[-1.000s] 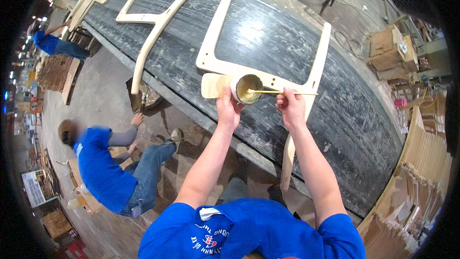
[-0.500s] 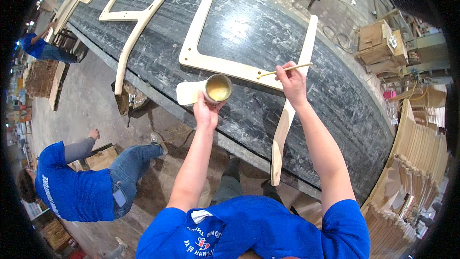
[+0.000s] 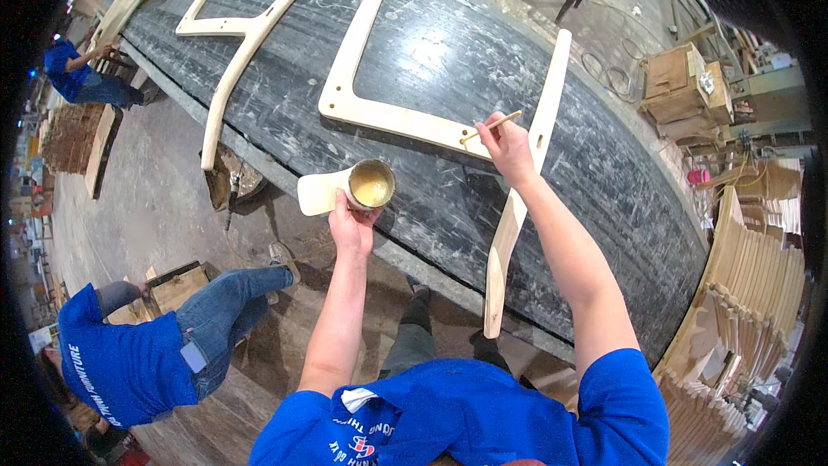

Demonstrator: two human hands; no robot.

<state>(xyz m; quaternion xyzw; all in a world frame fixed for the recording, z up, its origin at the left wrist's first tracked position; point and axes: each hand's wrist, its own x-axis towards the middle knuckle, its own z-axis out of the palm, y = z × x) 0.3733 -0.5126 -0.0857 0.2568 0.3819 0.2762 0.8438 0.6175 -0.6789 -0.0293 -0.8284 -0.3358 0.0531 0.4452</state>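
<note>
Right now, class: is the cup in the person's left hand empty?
No: the cup held in the left hand holds a pale yellowish liquid that shows through its open top.

left hand (image 3: 351,226) holding glue cup (image 3: 371,185), right hand (image 3: 507,148) holding brush (image 3: 490,127)

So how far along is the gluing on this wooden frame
Early, by the look of it. The left hand holds a cup still full of yellowish glue. The right hand holds a stick with its tip on the frame near a joint. No glue line shows on the frame, nor on the second frame further along the table.
</note>
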